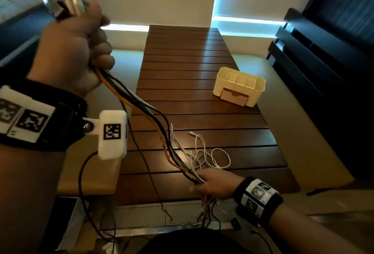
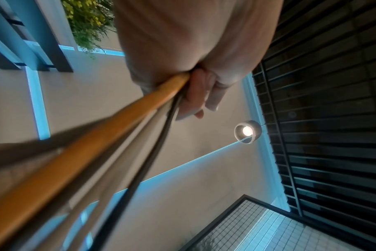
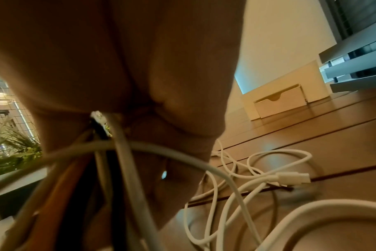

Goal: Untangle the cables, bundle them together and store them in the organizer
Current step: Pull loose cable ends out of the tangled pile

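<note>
gripping one cable bundle [image 1: 141, 110] in both fists, left hand [image 1: 70, 51] raised, right hand [image 1: 214, 185] low, one organizer [image 1: 239, 86] on table [image 1: 182, 55]

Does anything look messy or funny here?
Yes. The thin white cable lies in loose tangled loops on the brown slatted wooden table, and other cable ends dangle off the near table edge below the right hand. The cream plastic organizer holds no cables.

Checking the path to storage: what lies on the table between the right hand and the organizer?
Head view: loose white cables lie just beyond the right hand; past them, only bare table slats up to the organizer.
</note>
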Tool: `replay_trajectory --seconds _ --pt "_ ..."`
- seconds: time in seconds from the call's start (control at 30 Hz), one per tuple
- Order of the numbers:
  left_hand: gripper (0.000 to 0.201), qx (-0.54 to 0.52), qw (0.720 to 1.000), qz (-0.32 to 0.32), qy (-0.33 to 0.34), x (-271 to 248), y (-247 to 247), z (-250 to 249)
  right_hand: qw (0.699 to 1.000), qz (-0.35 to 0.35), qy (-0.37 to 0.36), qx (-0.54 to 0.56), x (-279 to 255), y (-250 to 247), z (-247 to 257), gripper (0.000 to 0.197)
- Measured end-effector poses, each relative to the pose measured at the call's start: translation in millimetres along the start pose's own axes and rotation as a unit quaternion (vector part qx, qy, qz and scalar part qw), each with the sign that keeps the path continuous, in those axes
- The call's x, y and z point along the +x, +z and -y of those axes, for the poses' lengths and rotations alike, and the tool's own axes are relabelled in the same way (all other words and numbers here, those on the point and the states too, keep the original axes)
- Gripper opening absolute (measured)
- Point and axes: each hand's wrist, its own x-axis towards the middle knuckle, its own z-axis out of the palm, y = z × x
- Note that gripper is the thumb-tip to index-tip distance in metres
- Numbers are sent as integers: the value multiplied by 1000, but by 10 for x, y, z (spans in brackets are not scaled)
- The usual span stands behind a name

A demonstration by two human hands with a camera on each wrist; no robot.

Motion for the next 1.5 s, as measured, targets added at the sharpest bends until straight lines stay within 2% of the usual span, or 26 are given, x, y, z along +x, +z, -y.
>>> replay_trajectory --seconds 0.13,0.3,0.53,0.63,0.77,0.83,0.93,1.07,1.2,1.27,1.33,1.4,1.47,1.5 --pt "27 45 999 -27 -13 5 -27 189 1000 -20 19 12 68 45 12 27" --pt "25 42 999 -14 -24 -43 -67 362 995 -89 42 25 185 -62 -26 26" --pt "26 33 999 -27 -25 -100 -240 334 995 -79 48 38 300 -46 -48 24" --pt "27 17 999 -42 -23 -116 -319 292 992 -86 71 50 315 -54 -119 17" --pt "26 1 999 -44 -27 -120 -357 288 990 -60 115 47 359 -78 -163 7" --pt "26 -6 999 -41 -30 -119 -345 310 990 -74 121 23 438 -111 -145 14" --pt "25 -11 999 -39 -29 -115 -300 322 984 -131 112 40 603 -168 -29 26" --pt "25 -21 998 -53 -16 -67 -285 275 966 -221 73 117 788 -233 319 26" --pt "27 -30 998 -63 -12 -39 -346 235 959 -244 23 140 896 -318 489 23" --pt "26 -30 997 -68 -10 -44 -397 221 973 -192 0 127 862 -382 451 24" --pt "26 -31 997 -77 -9 -61 -433 222 977 -141 2 159 805 -437 322 41" --pt "27 -31 996 -83 -12 -85 -430 255 967 -167 13 193 772 -458 67 44" --pt "27 -26 996 -78 -18 -126 -389 329 962 -233 27 140 775 -444 -275 40" --pt "26 -24 997 -69 -23 -152 -363 374 966 -231 50 103 767 -424 -426 44"
